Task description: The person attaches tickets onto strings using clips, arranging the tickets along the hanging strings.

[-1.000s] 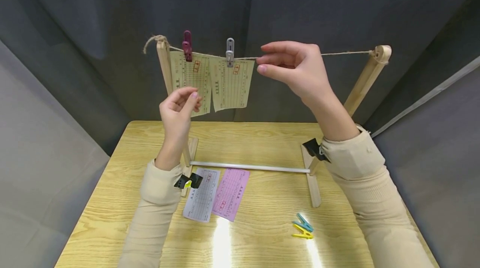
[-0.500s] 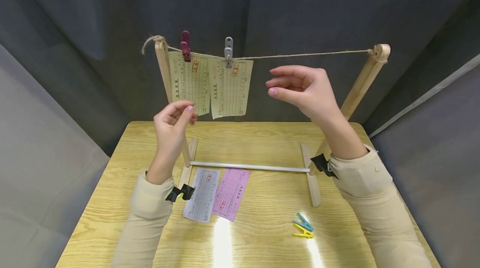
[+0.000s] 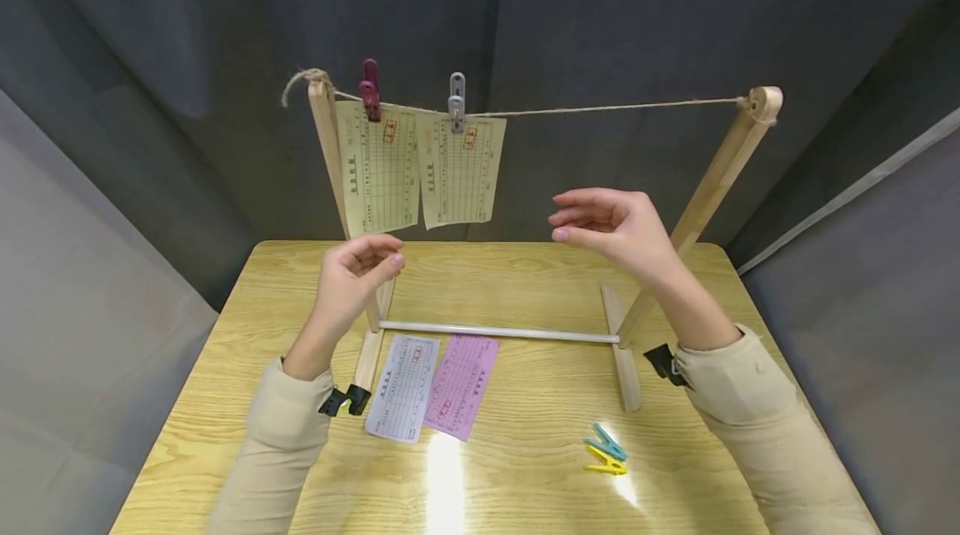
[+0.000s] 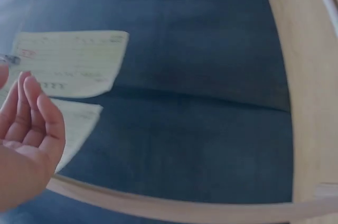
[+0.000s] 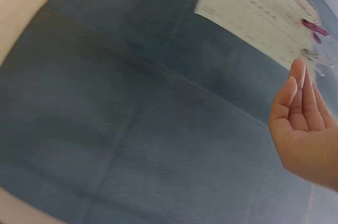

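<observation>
Two pale yellow printed slips hang side by side from a twine line (image 3: 600, 109). A dark red clothespin (image 3: 370, 91) pins the left slip (image 3: 382, 177), and a grey clothespin (image 3: 457, 103) pins the right slip (image 3: 462, 177). Just below the left slip is my left hand (image 3: 352, 272), fingers loosely bent and holding nothing. My right hand (image 3: 618, 227) hovers to the right of the slips, under the line, with a gap between thumb and fingers. In the right wrist view the same relaxed right hand (image 5: 303, 123) appears with nothing in it.
Wooden posts, left (image 3: 327, 143) and right (image 3: 712, 177), carry the line, joined low down by a white rod (image 3: 498, 332). On the table (image 3: 225, 435) lie a white slip (image 3: 403, 389), a pink slip (image 3: 462, 385), a blue clothespin (image 3: 606, 442) and a yellow clothespin (image 3: 606, 462).
My right hand has come away from the line, moving down and slightly right. My left hand has also dropped, from in front of the left slip to below it.
</observation>
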`<action>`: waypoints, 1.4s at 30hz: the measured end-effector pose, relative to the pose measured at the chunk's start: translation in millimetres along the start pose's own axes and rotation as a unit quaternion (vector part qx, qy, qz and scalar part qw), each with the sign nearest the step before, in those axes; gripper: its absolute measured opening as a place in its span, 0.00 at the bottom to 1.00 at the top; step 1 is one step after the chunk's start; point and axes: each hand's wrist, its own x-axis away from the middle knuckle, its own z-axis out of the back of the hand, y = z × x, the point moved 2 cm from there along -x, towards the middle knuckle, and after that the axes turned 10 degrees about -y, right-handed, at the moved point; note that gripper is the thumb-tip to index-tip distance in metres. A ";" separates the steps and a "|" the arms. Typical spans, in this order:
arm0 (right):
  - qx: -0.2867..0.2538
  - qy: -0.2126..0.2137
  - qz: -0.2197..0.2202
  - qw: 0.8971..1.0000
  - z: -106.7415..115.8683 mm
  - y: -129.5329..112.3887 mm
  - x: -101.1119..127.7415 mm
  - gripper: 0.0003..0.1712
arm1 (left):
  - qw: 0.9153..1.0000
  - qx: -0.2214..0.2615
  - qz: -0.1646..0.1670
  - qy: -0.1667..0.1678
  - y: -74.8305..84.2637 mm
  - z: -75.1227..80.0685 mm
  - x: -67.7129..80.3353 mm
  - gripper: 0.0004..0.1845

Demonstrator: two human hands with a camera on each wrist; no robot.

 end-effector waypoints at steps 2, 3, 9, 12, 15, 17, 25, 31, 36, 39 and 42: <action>0.000 -0.007 -0.005 1.000 -0.7 9.5 3.1 0.21 | 1.000 -0.011 0.016 -0.021 -7.0 3.3 3.0 0.09; -0.001 -0.010 -0.008 1.000 -1.3 14.2 4.7 0.21 | 0.999 -0.014 0.023 -0.029 -10.8 4.9 4.3 0.10; -0.016 -0.028 -0.015 0.999 -6.2 41.7 14.1 0.20 | 0.996 -0.020 0.066 -0.053 -34.7 11.8 14.0 0.14; -0.019 -0.040 -0.016 0.999 -9.1 53.6 18.0 0.20 | 0.995 -0.017 0.081 -0.056 -44.8 13.6 19.1 0.16; -0.025 -0.048 -0.025 0.998 -11.4 63.9 21.8 0.21 | 0.993 -0.020 0.098 -0.059 -51.8 14.3 22.8 0.17; -0.029 -0.050 -0.035 0.998 -12.8 70.0 24.5 0.22 | 0.992 -0.026 0.106 -0.060 -56.1 14.5 25.0 0.17; -0.048 -0.055 -0.058 0.996 -16.4 91.5 36.3 0.24 | 0.992 -0.027 0.105 -0.060 -74.5 13.5 34.9 0.15; -0.057 -0.054 -0.061 0.995 -19.4 113.6 50.5 0.24 | 0.990 -0.034 0.119 -0.072 -87.5 10.4 44.8 0.16; -0.080 -0.048 -0.052 0.994 -27.8 133.1 63.6 0.22 | 0.986 -0.030 0.143 -0.082 -99.5 9.5 52.8 0.16; -0.101 -0.046 -0.051 0.992 -35.0 144.6 71.8 0.20 | 0.985 -0.022 0.149 -0.086 -107.4 9.2 56.4 0.17; -0.122 -0.046 -0.057 0.990 -42.0 155.2 80.4 0.19 | 0.984 -0.017 0.153 -0.086 -114.4 8.3 59.4 0.16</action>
